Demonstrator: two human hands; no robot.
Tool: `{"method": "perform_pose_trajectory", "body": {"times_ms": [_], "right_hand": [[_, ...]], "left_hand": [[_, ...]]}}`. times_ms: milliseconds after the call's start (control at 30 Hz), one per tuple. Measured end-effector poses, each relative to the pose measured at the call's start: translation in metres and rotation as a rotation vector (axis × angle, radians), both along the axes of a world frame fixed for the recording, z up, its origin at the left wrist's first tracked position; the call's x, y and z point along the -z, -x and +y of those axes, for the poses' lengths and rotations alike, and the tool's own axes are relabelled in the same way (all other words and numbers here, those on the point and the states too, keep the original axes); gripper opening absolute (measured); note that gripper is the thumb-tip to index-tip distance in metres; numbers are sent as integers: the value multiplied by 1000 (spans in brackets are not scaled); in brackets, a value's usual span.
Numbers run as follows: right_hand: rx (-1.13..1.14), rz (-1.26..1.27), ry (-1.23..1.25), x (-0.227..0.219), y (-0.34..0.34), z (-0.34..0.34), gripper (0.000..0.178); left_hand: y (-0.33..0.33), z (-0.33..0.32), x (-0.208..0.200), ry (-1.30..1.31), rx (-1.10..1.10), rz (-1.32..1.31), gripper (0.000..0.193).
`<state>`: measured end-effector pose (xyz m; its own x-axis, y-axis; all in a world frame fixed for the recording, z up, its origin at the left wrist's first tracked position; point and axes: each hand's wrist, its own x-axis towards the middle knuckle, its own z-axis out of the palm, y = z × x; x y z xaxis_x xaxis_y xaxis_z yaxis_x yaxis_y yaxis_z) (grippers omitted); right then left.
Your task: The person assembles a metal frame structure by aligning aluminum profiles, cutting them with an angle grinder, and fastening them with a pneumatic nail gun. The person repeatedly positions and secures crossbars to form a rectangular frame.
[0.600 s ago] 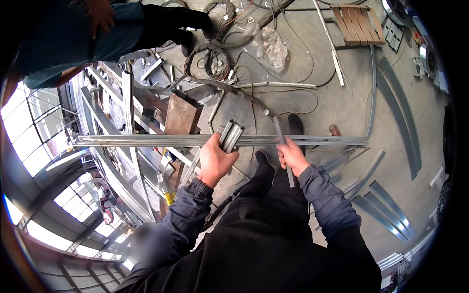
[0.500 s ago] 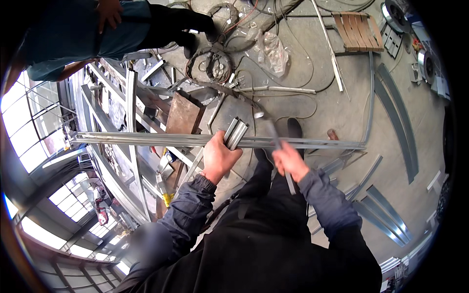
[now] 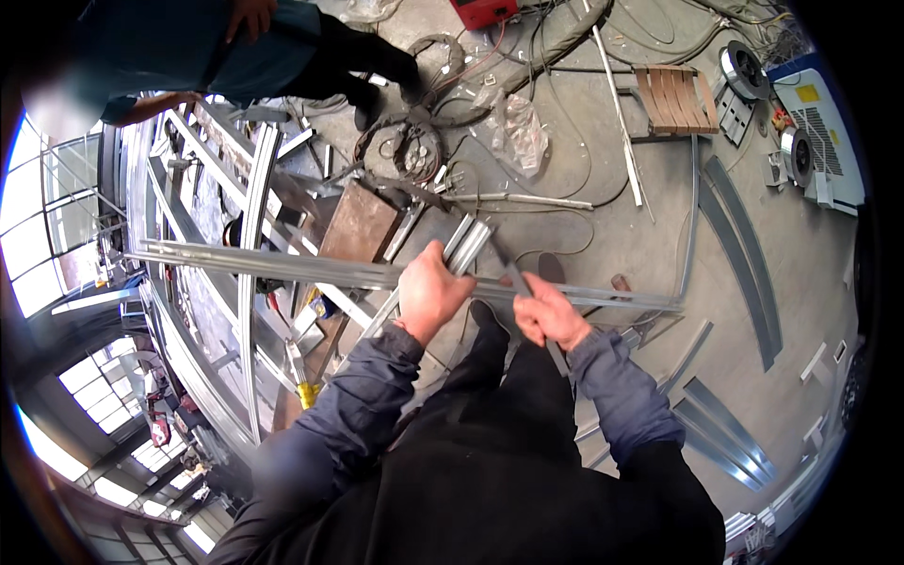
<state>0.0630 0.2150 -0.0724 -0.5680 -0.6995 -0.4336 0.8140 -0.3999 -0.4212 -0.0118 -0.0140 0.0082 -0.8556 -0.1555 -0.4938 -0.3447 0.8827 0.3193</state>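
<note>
My left hand (image 3: 431,294) is closed round a short ribbed metal profile (image 3: 469,243), which lies at a slant across long silvery metal rails (image 3: 330,271). The rails run from far left to the right in front of my legs. In my right hand (image 3: 548,315) is a hammer, its flat grey handle (image 3: 556,358) sticking out below the fist. The handle's upper part slants toward the end of the short profile. Blur hides the hammer's head, so I cannot tell whether it touches the profile.
A person in a dark teal top (image 3: 198,56) stands at the upper left. Metal bars (image 3: 252,207) and a rusty plate (image 3: 356,221) lie left. Cables (image 3: 443,56) cross the floor ahead. Curved grey strips (image 3: 744,254), a slatted wooden piece (image 3: 673,99) and wire spools (image 3: 744,68) lie right.
The hammer has swung, and its upper end is now closer to the short profile. My right hand has shifted slightly left. The whole view has turned a little.
</note>
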Motion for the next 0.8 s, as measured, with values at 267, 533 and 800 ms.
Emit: {"method": "perform_pose_trajectory", "body": {"times_ms": [267, 533, 800], "right_hand": [[1, -265, -370, 61, -43, 14, 37], [44, -289, -608, 48, -13, 26, 15], [365, 446, -692, -106, 251, 76, 22]], "left_hand": [[-9, 1, -6, 21, 17, -55, 36], [-17, -5, -1, -41, 11, 20, 37], [-31, -7, -5, -90, 26, 90, 64]]}}
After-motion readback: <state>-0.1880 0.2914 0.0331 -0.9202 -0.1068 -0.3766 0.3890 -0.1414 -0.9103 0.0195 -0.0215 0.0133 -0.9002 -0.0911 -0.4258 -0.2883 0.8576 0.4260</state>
